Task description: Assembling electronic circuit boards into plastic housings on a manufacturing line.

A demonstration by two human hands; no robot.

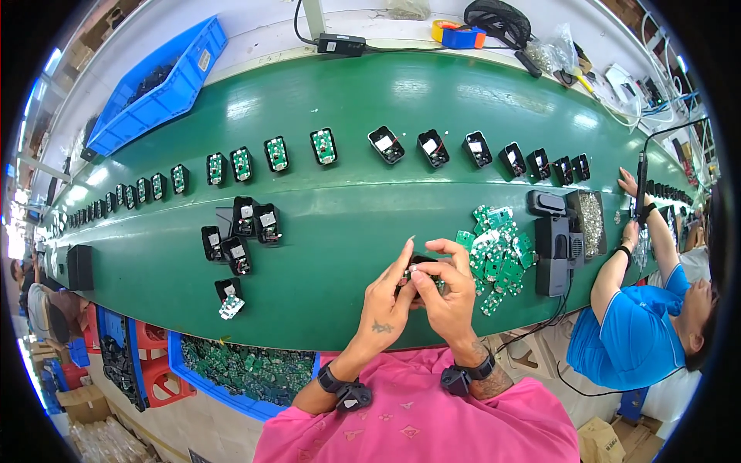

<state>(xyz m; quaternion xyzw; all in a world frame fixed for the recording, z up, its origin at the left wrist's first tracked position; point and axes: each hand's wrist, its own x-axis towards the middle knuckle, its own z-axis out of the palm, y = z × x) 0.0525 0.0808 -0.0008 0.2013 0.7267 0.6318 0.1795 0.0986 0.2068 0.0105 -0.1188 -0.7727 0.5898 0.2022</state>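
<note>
Both hands meet over the bench in front of me. My left hand (386, 305) is closed round the left side of a small black plastic case (421, 261), partly hidden by the fingers. My right hand (449, 299) has its thumb and index finger pinched at a green circuit board (409, 272) at the case, its other fingers raised. How far the board sits inside the case is hidden. Beside the right hand lies a pile of loose green circuit boards (498, 258). Several black cases (267, 224) stand to the left, one with a board (231, 307) leaning out.
Across the green bench (332, 92) runs a row of cases, boards in those at left, like this case (324, 147). A blue bin (166, 92) stands far left. Grey devices (552, 255) and a parts box (593, 224) sit right, near a co-worker (633, 332). Below is a board-filled blue crate (176, 356).
</note>
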